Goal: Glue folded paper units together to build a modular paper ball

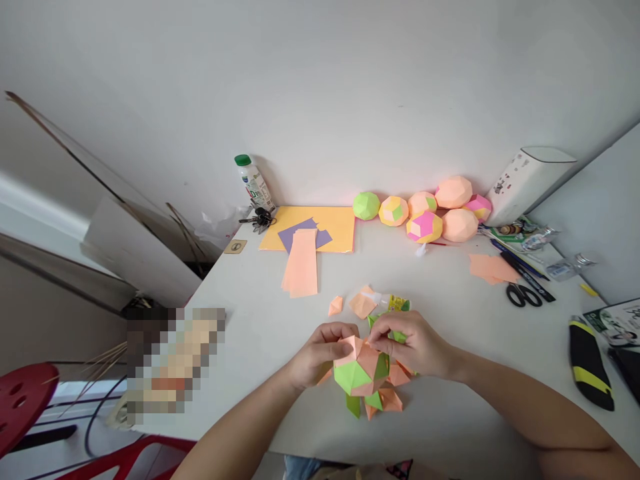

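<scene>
While left grip (323,352) and right grip (414,342) pinch its far edge, I note the paper ball (356,379) lies between them, bodyward.

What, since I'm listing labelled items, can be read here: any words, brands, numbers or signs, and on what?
Nothing reads with certainty.
Green-capped bottle: large label lettering, too blurred.
Small yellow-labelled bottle: print too small.
White container: dark marks, unreadable.
Clear bottle at right: label too small.
Square card: round mark, unreadable.
Printed sheet at right edge: too blurred.
</scene>
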### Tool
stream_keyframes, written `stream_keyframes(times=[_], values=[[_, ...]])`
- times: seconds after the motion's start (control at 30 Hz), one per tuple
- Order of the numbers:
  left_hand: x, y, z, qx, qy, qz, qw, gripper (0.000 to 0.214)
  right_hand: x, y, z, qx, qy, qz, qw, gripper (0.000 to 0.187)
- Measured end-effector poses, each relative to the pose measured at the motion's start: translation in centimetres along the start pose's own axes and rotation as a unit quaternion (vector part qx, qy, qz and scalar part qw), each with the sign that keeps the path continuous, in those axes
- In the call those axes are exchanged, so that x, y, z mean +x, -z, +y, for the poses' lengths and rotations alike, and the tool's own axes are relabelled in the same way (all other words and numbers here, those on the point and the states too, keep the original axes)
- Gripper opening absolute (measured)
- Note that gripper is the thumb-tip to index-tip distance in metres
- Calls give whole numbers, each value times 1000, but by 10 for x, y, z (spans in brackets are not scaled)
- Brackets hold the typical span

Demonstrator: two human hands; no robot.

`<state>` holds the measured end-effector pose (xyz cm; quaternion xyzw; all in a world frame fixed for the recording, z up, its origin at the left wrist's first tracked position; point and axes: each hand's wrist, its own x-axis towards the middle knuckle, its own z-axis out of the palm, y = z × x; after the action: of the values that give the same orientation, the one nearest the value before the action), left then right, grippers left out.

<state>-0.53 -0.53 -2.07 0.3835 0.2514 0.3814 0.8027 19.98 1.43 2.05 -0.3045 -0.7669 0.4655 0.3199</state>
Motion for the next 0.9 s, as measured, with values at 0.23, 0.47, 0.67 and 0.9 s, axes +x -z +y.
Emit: stream_keyframes(times=[0.23,0.47,0.67,0.9], values=[[1,-2,1,4,11,1,1000,19,0,1,-1,-1,13,-10,1000,9],[0,-1,1,42,26,-6,999,22,0,2,-4,3,15,-38,999,11],[1,0,0,39,26,-3,999,23,1,2,-3,6,25,-44,999,12],[-1,0,0,60,19,-12,998,24,2,3,-3,4,43,-49,998,14]])
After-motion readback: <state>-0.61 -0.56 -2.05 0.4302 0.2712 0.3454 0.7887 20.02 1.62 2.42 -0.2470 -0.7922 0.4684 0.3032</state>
